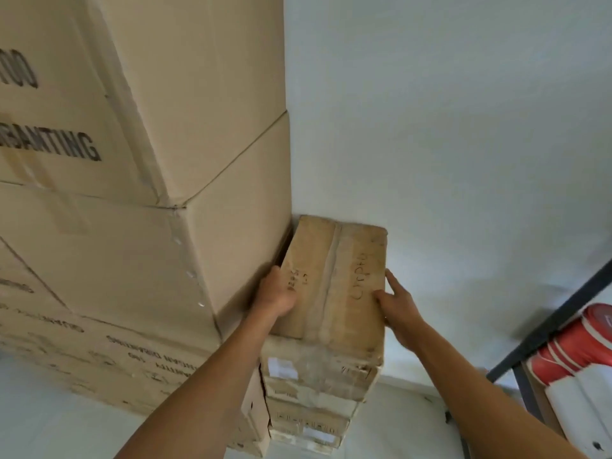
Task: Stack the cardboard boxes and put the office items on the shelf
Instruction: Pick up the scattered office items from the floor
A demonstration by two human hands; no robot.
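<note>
White wall [463, 127], top box [334, 279] between left hand [278, 293], right hand [395, 303]

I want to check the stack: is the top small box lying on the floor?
No, the top small box rests on other small boxes, with the left hand and right hand on its sides.

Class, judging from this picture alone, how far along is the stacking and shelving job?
Done: large boxes stand piled at the wall. In hand: the left hand and right hand steady a small box on its short stack. Left: nothing shows office items being shelved; only the shelf frame's edge is visible.
</note>
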